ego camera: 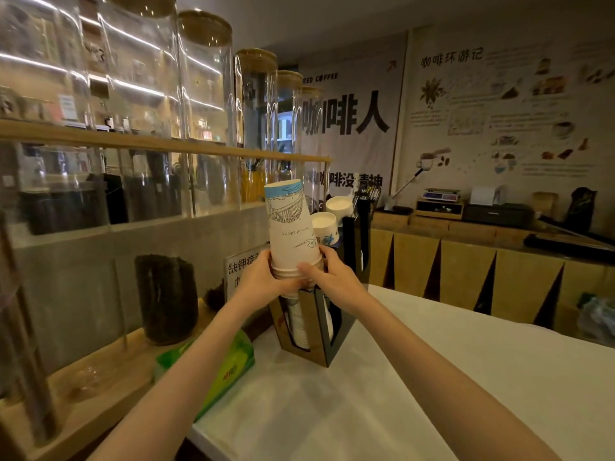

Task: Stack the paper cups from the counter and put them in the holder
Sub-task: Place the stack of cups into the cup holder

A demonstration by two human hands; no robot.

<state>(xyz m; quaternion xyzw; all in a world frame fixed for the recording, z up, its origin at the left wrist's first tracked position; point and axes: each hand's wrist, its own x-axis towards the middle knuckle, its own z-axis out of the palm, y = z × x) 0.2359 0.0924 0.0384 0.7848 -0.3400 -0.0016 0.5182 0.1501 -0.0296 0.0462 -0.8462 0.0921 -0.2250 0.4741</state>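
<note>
An upside-down stack of white paper cups (291, 224) with blue drawings stands over the near slot of the brown and black cup holder (316, 331). My left hand (263, 277) grips the stacked rims from the left. From the right, my right hand (332, 277) holds the same rims. The lower cups of the stack show inside the holder's front opening. Two more inverted cup stacks (324, 224) stand in the holder's farther slots.
The holder stands on a white counter (432, 377). A green tissue pack (229, 371) lies left of it, with a printed sign (239, 267) and a dark jar (166, 297) behind. Tall glass canisters (206, 111) line the wooden shelf at left.
</note>
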